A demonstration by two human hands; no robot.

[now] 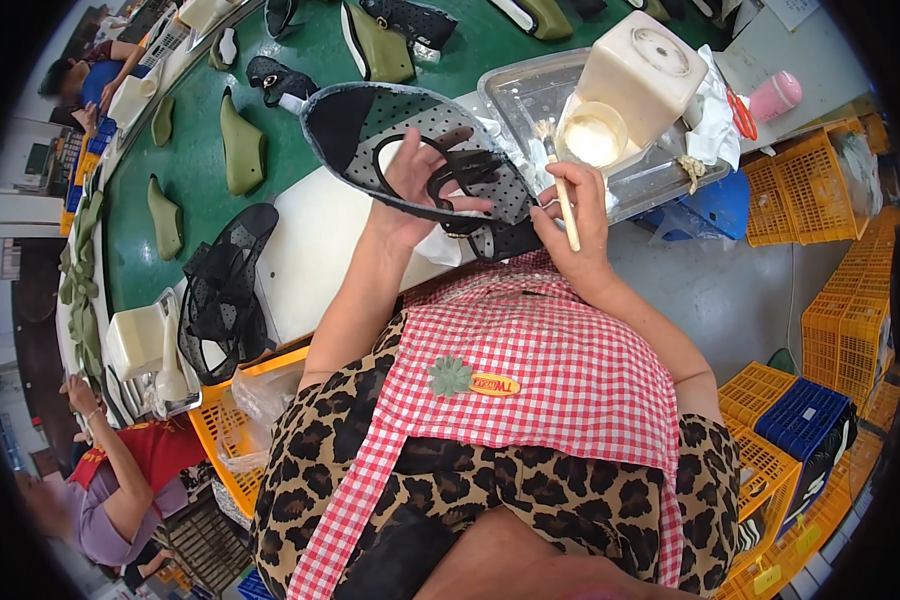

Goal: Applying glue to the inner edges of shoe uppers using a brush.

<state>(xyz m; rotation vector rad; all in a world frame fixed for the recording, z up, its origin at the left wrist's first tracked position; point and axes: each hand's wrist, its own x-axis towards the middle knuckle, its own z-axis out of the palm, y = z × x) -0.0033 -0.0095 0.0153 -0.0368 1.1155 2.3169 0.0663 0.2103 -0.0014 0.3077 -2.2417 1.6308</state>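
Observation:
A black shoe upper (400, 115) of dotted see-through mesh, with dark straps, is held up in front of me. My left hand (410, 190) supports it from beneath, its fingers coming through the strap openings. Between the fingers of my right hand (582, 225) is a brush (566, 208) with a pale handle, bristles pointing away from me. The right fingertips are close to the upper's right edge; whether they touch it I cannot tell. Just beyond the brush, a round cup (594, 136) contains a creamy white substance, beside a stained cream plastic container (652, 62).
A clear tray (510, 85) sits under the cup and container, with red-handled scissors (741, 115) by its right side. Green shoe lasts (242, 145) stand on the green belt (300, 190). More black uppers (220, 300) lie left. Yellow crates (785, 190) stand right; co-workers sit left.

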